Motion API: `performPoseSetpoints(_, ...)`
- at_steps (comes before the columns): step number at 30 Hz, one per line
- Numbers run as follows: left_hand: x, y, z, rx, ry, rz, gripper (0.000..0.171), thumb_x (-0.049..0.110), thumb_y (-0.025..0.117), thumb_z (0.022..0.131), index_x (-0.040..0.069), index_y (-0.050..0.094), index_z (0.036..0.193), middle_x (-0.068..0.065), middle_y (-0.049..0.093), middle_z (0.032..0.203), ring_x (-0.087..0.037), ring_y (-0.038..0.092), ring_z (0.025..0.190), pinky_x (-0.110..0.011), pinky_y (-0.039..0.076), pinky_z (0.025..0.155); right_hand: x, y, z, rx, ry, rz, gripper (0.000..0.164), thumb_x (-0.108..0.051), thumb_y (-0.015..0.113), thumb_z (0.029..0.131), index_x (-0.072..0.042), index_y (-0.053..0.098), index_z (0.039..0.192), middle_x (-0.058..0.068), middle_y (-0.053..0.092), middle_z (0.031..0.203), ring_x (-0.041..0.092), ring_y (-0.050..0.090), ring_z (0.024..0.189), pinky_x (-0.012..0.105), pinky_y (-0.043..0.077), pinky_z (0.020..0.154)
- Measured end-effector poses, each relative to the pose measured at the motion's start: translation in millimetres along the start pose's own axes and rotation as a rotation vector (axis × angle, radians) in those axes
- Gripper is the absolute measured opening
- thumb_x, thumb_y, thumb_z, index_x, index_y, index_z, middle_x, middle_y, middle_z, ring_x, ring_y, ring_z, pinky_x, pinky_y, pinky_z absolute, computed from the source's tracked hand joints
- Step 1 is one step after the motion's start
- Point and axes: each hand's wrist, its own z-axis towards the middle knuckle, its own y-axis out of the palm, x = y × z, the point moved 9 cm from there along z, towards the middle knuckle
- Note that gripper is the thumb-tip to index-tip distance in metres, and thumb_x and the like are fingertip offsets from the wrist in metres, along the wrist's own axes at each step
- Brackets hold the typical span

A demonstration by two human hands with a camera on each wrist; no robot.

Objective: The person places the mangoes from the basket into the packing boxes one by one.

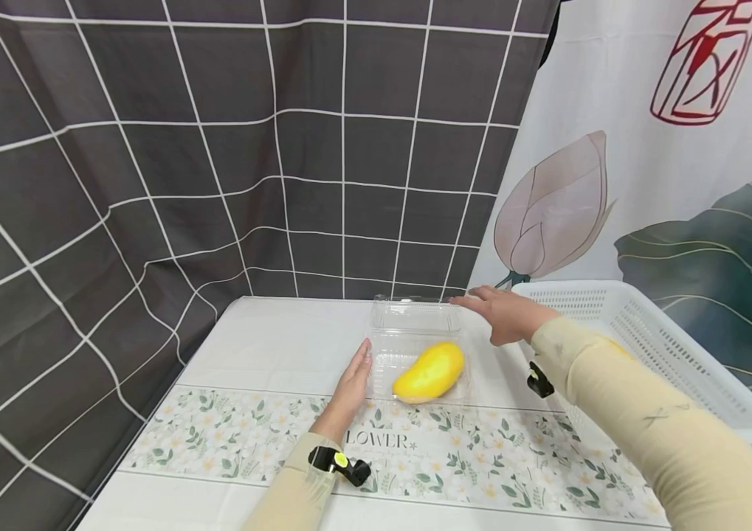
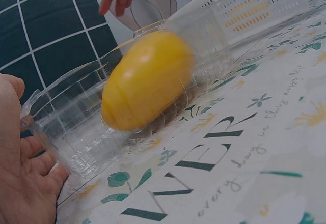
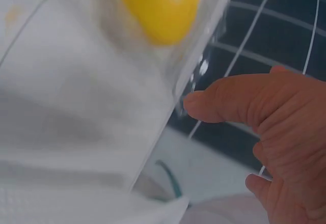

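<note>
The mango sits in the clear box, just below and right of centre in the head view. My left hand, fingers straight, flanks the box's left side, gripping nothing; my right hand, also empty, hovers by the lid's upper-right corner, contact unclear. The plastic seems light, flimsy, slick: best held by its rim. The mango looks smooth, firm: cup its middle.

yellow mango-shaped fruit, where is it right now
In the head view, the yellow mango-shaped fruit lies low, just right of centre, inside the open clear plastic box, between the person's bare left hand and the white perforated plastic basket at right.
</note>
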Motion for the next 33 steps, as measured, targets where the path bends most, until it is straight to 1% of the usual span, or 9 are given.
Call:
performPoseSetpoints(2,-0.5,-0.4,0.2,0.000,-0.002,-0.007,0.057,0.047,0.028,0.109,0.031,0.022,0.163,0.005,0.020,0.168,-0.023,0.014,0.155,-0.050,0.010,0.126,12.1,-1.5,-3.3,0.000,0.032,0.023,0.100,0.009,0.078,0.076,-0.023,0.032,0.159,0.027,0.034,0.157,0.050,0.039,0.139,0.060,0.046,0.104)
performPoseSetpoints(6,-2.8,-1.4,1.0,0.002,-0.007,-0.017,0.056,0.046,0.029,0.109,0.030,0.022,0.162,0.005,0.020,0.168,-0.024,0.014,0.155,-0.051,0.009,0.126,36.1,-2.2,-9.5,0.015,0.071,0.065,0.099,0.008,0.076,0.076,-0.019,0.031,0.160,0.029,0.035,0.155,0.049,0.048,0.131,0.051,0.056,0.089)
performPoseSetpoints(10,-6.1,-0.9,1.9,-0.007,-0.009,-0.018,0.056,0.047,0.029,0.109,0.030,0.022,0.162,0.005,0.019,0.168,-0.024,0.013,0.155,-0.051,0.009,0.126,59.6,0.4,-15.7,0.019,0.118,0.124,0.098,0.008,0.074,0.075,-0.017,0.031,0.159,0.032,0.033,0.153,0.050,0.048,0.128,0.047,0.056,0.080)
performPoseSetpoints(12,-7.1,-0.5,2.1,-0.012,-0.003,-0.019,0.057,0.047,0.029,0.109,0.030,0.022,0.163,0.004,0.019,0.168,-0.025,0.013,0.155,-0.052,0.009,0.125,71.2,4.0,-18.1,0.006,0.161,0.167,0.100,0.008,0.075,0.074,-0.018,0.029,0.159,0.034,0.027,0.155,0.054,0.043,0.132,0.051,0.056,0.082)
performPoseSetpoints(16,-8.0,-0.6,2.0,-0.011,-0.001,-0.021,0.057,0.048,0.030,0.109,0.030,0.023,0.162,0.004,0.020,0.168,-0.025,0.013,0.155,-0.052,0.009,0.125,92.1,10.6,-23.0,-0.012,0.239,0.232,0.105,0.006,0.078,0.073,-0.019,0.025,0.160,0.036,0.018,0.157,0.060,0.028,0.139,0.067,0.049,0.093)
performPoseSetpoints(22,-6.7,-0.3,1.8,-0.010,0.004,-0.022,0.057,0.048,0.029,0.109,0.030,0.023,0.162,0.004,0.019,0.168,-0.025,0.013,0.155,-0.052,0.009,0.126,118.7,15.7,-37.5,-0.014,0.284,0.290,0.105,-0.003,0.083,0.075,-0.011,0.021,0.159,0.042,0.015,0.153,0.066,0.031,0.132,0.077,0.043,0.093)
performPoseSetpoints(26,-6.7,0.0,1.5,-0.007,0.001,-0.016,0.057,0.048,0.030,0.109,0.030,0.023,0.162,0.003,0.020,0.168,-0.025,0.013,0.155,-0.052,0.009,0.125,137.4,23.8,-53.3,-0.053,0.362,0.368,0.109,-0.013,0.086,0.077,-0.011,0.016,0.161,0.043,0.010,0.152,0.068,0.032,0.128,0.083,0.036,0.094)
performPoseSetpoints(29,-5.8,-0.3,1.1,-0.003,0.000,-0.009,0.057,0.048,0.029,0.109,0.030,0.023,0.162,0.004,0.020,0.168,-0.025,0.013,0.155,-0.051,0.009,0.126,149.5,30.0,-64.0,-0.078,0.411,0.419,0.111,-0.018,0.086,0.078,-0.010,0.012,0.161,0.043,0.008,0.151,0.067,0.032,0.126,0.084,0.034,0.094)
performPoseSetpoints(33,-3.9,-0.7,0.7,0.002,0.006,-0.007,0.056,0.048,0.029,0.109,0.031,0.023,0.162,0.005,0.020,0.168,-0.025,0.014,0.155,-0.051,0.010,0.126,161.2,34.6,-73.5,-0.086,0.440,0.452,0.116,-0.020,0.088,0.077,-0.007,0.009,0.161,0.044,0.006,0.149,0.066,0.032,0.122,0.083,0.034,0.094)
